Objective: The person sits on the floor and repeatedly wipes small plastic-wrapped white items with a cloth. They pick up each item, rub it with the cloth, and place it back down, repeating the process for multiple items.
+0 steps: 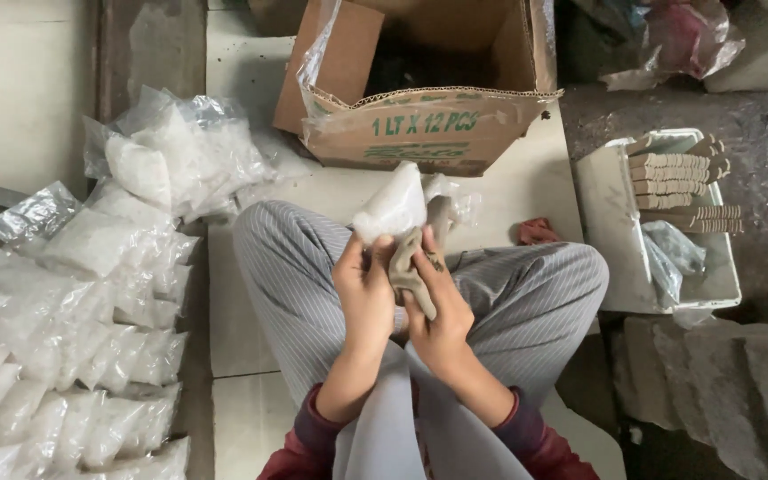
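My left hand (364,286) and my right hand (440,311) are raised together over my crossed legs in grey striped trousers. Between them they hold a small clear plastic bag of white grains (395,204) by its lower end, with the filled part standing up above the fingers. A strip of beige-brown cloth or band (409,267) hangs between the two hands, pinched by my right thumb and fingers. Both hands have their fingers closed on the bag and the strip.
A heap of filled clear bags (91,293) lies at my left. An open cardboard box (428,107) lined with plastic stands ahead. A white tray (615,222) with stacked cardboard pieces sits at right, and a small red scrap (537,232) lies near my knee.
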